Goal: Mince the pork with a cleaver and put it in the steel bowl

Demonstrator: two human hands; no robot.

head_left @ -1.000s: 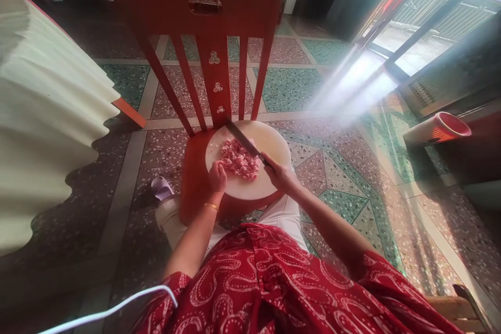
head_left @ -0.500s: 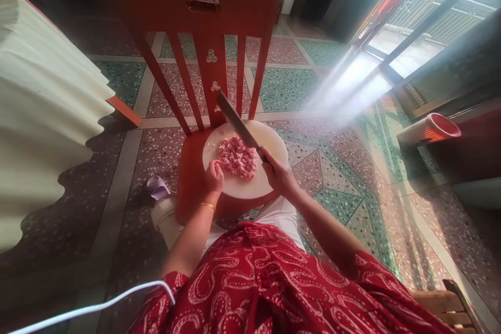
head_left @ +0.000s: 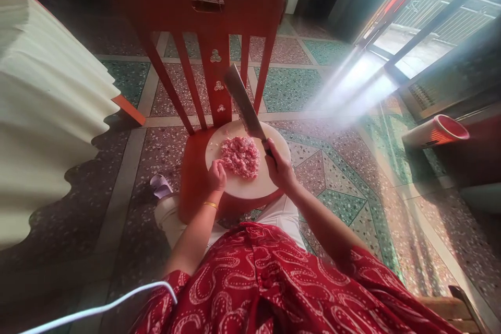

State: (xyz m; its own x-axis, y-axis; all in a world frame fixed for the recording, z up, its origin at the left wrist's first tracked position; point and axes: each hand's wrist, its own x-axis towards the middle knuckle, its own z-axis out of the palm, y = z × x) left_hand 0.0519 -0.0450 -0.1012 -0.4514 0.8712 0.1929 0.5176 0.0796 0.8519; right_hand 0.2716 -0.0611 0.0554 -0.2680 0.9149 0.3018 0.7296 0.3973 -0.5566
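A round pale chopping board rests on the seat of a red wooden chair. Pink minced meat lies in a flat heap at its middle, with small scraps near the far left rim. My right hand is wrapped round the black handle of a cleaver. Its broad blade is raised, tilted away to the upper left beyond the meat, with bits of meat along the edge. My left hand is closed at the board's near left rim, close beside the meat. Whatever its curled fingers hold, if anything, is hidden.
The chair's slatted back rises just behind the board. A pale curtain-like cloth hangs at left. A lilac slipper is on the terrazzo floor. At right stands a bin; a white cable crosses the lower left.
The cleaver has been lifted off the meat and turned, so more of its blade face shows. My left hand keeps its place by the board's rim.
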